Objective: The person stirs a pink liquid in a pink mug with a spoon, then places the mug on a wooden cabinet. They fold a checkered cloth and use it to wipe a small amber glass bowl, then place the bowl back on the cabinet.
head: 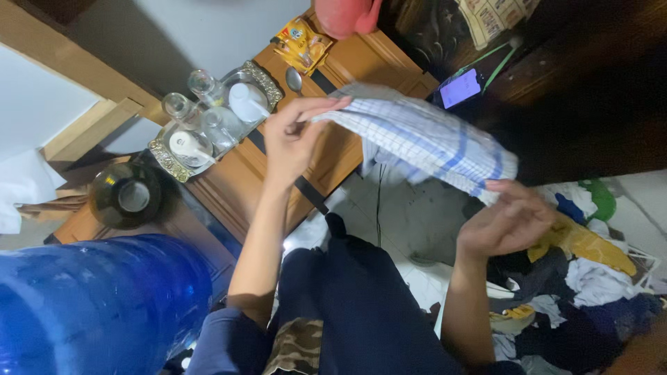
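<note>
Over the wooden cabinet (pixel 361 62), left hand (pixel 295 135) and right hand (pixel 507 222) pinch a checked cloth (pixel 424 142) taut

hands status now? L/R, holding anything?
Left hand: fingers closed on one end of the blue-checked white cloth.
Right hand: fingers closed on the cloth's other end, holding it stretched between both hands.

hands 2 (pixel 292 139) (pixel 507 222) | checked cloth 1 (pixel 424 139) | glasses 3 (pixel 179 105) | spoon 1 (pixel 294 80) | blue water jug 1 (pixel 97 305)
</note>
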